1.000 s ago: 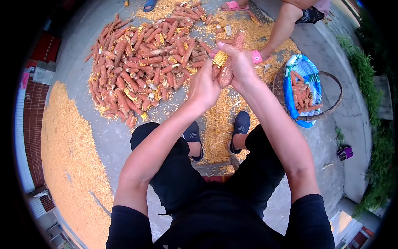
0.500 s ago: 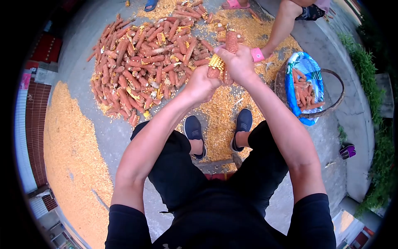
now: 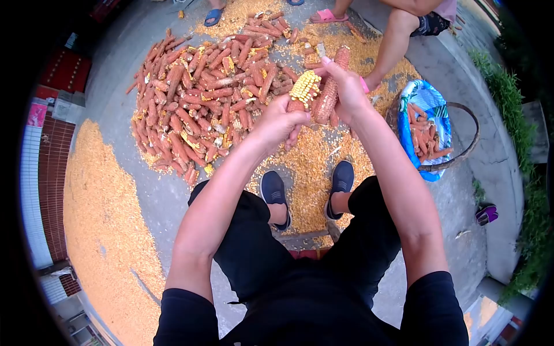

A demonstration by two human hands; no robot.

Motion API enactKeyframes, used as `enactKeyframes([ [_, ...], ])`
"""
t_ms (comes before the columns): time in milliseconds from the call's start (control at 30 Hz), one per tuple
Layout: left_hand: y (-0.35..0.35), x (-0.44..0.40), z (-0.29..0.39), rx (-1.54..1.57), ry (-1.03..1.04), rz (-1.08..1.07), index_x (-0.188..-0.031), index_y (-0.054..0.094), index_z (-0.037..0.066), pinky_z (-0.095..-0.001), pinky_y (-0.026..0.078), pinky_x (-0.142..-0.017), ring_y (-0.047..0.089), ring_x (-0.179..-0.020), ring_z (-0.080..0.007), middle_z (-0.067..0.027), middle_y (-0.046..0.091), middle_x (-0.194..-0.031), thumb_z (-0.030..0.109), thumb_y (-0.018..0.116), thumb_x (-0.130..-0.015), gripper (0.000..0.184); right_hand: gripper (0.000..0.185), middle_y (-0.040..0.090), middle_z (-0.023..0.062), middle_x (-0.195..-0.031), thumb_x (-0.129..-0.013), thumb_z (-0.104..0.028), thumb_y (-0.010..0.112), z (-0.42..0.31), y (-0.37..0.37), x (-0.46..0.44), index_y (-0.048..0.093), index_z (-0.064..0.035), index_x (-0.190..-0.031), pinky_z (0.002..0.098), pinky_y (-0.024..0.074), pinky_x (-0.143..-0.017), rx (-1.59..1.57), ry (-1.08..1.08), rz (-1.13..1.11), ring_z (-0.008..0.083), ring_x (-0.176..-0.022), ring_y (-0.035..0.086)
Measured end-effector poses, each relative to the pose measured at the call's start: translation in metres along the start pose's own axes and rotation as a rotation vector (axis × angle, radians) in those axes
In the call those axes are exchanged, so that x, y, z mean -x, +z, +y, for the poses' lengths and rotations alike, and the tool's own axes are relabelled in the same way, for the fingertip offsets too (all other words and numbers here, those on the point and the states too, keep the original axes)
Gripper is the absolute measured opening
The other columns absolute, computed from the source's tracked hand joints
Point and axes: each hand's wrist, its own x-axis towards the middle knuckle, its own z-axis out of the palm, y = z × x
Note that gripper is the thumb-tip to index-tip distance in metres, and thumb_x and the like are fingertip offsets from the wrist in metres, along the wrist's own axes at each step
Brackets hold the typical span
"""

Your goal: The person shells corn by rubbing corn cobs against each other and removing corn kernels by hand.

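Observation:
My left hand (image 3: 279, 123) is closed round the lower end of a corn cob (image 3: 304, 86) that still bears yellow kernels on its upper part. My right hand (image 3: 347, 92) grips a bare reddish cob (image 3: 327, 99), tilted beside the kernelled one. Another reddish cob (image 3: 342, 56) shows above my right fingers; how it is held is partly hidden. Both hands are close together over loose kernels (image 3: 309, 173) spread on the ground between my shoes. Left of them lies a large heap of reddish cobs (image 3: 190, 101), some with yellow kernels left.
At the right stands a basket with a blue-and-white lining (image 3: 411, 147) and cobs inside. A person's leg (image 3: 397, 40) and pink sandal (image 3: 329, 16) are at the top right, a blue slipper (image 3: 213, 17) at the top. Spread kernels (image 3: 109, 213) cover the far left.
The kernelled cob and the bare cob, pressed together half a second ago, now show a slight gap at the top. The view has shifted a little, showing more of the feet at the top.

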Motion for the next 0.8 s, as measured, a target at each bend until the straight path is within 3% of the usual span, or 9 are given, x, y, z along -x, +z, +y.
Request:
enactKeyframes([
  [33,0.002,-0.001,-0.002,-0.14,0.065,0.07,-0.101,0.057,0.005,-0.0254,0.032,-0.037,0.046,-0.042,-0.0089,0.0003,0.052,-0.062,0.009,0.066,-0.092,0.014,0.041,0.066,0.0155,-0.103,-0.101,-0.035,0.059,-0.005,0.004,0.004,0.067,0.0054,-0.103,0.0396,0.054,-0.084,-0.038,0.017,-0.003,0.0231,-0.093,0.065],
  [167,0.001,-0.01,-0.021,-0.9,0.346,0.397,-0.128,0.055,0.003,-0.0474,0.054,-0.075,0.07,-0.083,-0.0392,-0.0198,0.07,-0.085,0.006,0.069,-0.082,0.048,0.031,0.066,0.0147,-0.09,-0.096,-0.023,0.068,-0.001,0.018,0.008,0.065,0.0084,-0.098,0.0391,0.0567,-0.068,-0.114,-0.002,0.071,0.0246,-0.077,0.068],
  [200,0.005,-0.004,-0.012,-0.97,0.304,0.382,-0.131,0.053,0.006,-0.0533,0.052,-0.08,0.068,-0.09,-0.0453,-0.0269,0.069,-0.089,0.008,0.069,-0.081,0.052,0.029,0.066,0.0152,-0.09,-0.095,-0.02,0.069,0.003,0.022,0.01,0.065,0.0092,-0.098,0.0395,0.0565,-0.067,-0.095,-0.042,0.109,0.0244,-0.076,0.068],
  [267,0.008,-0.003,-0.015,-0.891,0.271,0.392,-0.123,0.058,0.002,-0.0448,0.052,-0.075,0.07,-0.081,-0.0339,-0.0214,0.069,-0.088,0.003,0.066,-0.081,0.043,0.024,0.067,0.0164,-0.09,-0.091,-0.01,0.071,0.005,0.028,0.012,0.064,0.0107,-0.098,0.0408,0.0553,-0.063,-0.103,-0.075,0.18,0.0234,-0.073,0.068],
  [433,0.014,-0.003,-0.021,-0.204,0.247,0.166,-0.111,0.064,-0.001,-0.0266,0.047,-0.062,0.062,-0.069,-0.0096,-0.0053,0.067,-0.081,0.001,0.063,-0.085,0.026,0.024,0.066,0.0132,-0.091,-0.095,-0.014,0.068,0.015,0.024,0.004,0.06,0.0075,-0.103,0.0403,0.058,-0.057,0.019,-0.087,0.216,0.0232,-0.073,0.07],
  [467,0.018,-0.008,-0.03,-0.164,0.344,0.195,-0.105,0.062,0.001,-0.0236,0.041,-0.051,0.055,-0.058,-0.0068,-0.0019,0.061,-0.074,0.0,0.064,-0.086,0.019,0.024,0.066,0.0129,-0.091,-0.095,-0.014,0.068,0.018,0.022,0.003,0.06,0.0067,-0.104,0.0404,0.0581,-0.055,0.025,-0.08,0.238,0.0235,-0.072,0.07],
  [600,0.014,-0.003,-0.007,0.006,0.032,0.136,-0.099,0.056,0.003,-0.0279,0.029,-0.035,0.041,-0.04,-0.0087,0.0007,0.051,-0.062,0.0,0.066,-0.085,0.017,0.026,0.067,0.0129,-0.094,-0.098,-0.019,0.066,0.016,0.007,-0.005,0.06,0.0042,-0.107,0.0421,0.0597,-0.065,-0.034,0.029,0.162,0.0247,-0.079,0.07],
  [733,0.01,-0.004,-0.008,-0.11,0.002,0.145,-0.1,0.058,0.002,-0.028,0.033,-0.038,0.047,-0.043,-0.0103,-0.0022,0.055,-0.065,0.001,0.066,-0.084,0.018,0.029,0.068,0.0139,-0.096,-0.096,-0.024,0.068,0.007,0.002,-0.005,0.065,0.0044,-0.101,0.0422,0.0578,-0.072,-0.117,0.095,0.156,0.0243,-0.08,0.069],
  [800,0.01,-0.008,-0.017,-0.144,0.158,0.156,-0.102,0.059,0.001,-0.0288,0.036,-0.041,0.051,-0.046,-0.0115,-0.0033,0.057,-0.067,0.001,0.065,-0.084,0.019,0.029,0.069,0.0142,-0.096,-0.095,-0.024,0.07,0.004,0.008,0.001,0.068,0.005,-0.097,0.0412,0.0558,-0.073,-0.158,0.083,0.133,0.023,-0.079,0.068],
])
